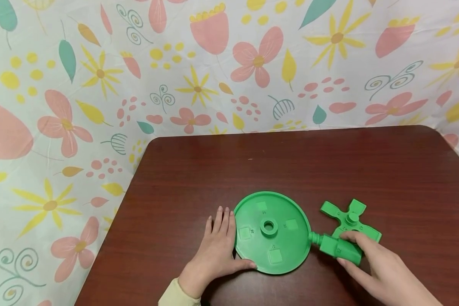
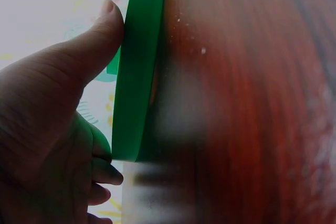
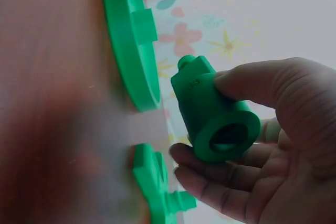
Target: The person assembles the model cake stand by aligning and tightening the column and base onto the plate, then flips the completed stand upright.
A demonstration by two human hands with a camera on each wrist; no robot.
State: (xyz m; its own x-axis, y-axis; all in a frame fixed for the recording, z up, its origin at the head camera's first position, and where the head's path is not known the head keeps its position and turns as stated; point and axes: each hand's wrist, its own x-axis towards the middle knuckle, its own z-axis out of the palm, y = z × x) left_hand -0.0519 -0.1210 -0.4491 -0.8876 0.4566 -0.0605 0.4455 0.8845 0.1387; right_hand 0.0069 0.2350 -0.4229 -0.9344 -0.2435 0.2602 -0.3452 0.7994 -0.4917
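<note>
Disc (image 1: pixel 268 242), tubular piece (image 1: pixel 334 247) and cross-shaped piece (image 1: pixel 343 219), all green, at the counter (image 1: pixel 183 178)

Item: disc. Lies flat on the counter between the two grips. Raised rim; round collar with a hole at the centre; four squares set about it, each with a small mark too fine for me to read on my head view.

Left grip (image 1: pixel 216 250), a bare hand: back upward, fingers extended side by side along the disc's left edge and pointing away from the wearer, thumb stretched to the right with its tip against the near rim. My left wrist view shows the thumb touching the rim's outer wall. Pale yellow sleeve (image 1: pixel 177 293) at the wrist.

Item: tubular piece. Clasped in the right grip (image 1: pixel 382 267), thumb to one side and fingers to the other. The narrow ridged end points left at the disc and meets its right rim on my head view; from the right wrist I see a gap between the two. The wide hollow end faces that camera. Forearm enters from the lower right.

Item: cross-shaped piece. On the counter, right of the disc, just beyond the right grip's fingers, which partly cover it; short peg standing near its middle.

Backing: white cloth (image 1: pixel 218 104), printed with flowers and leaves, beyond the counter.
</note>
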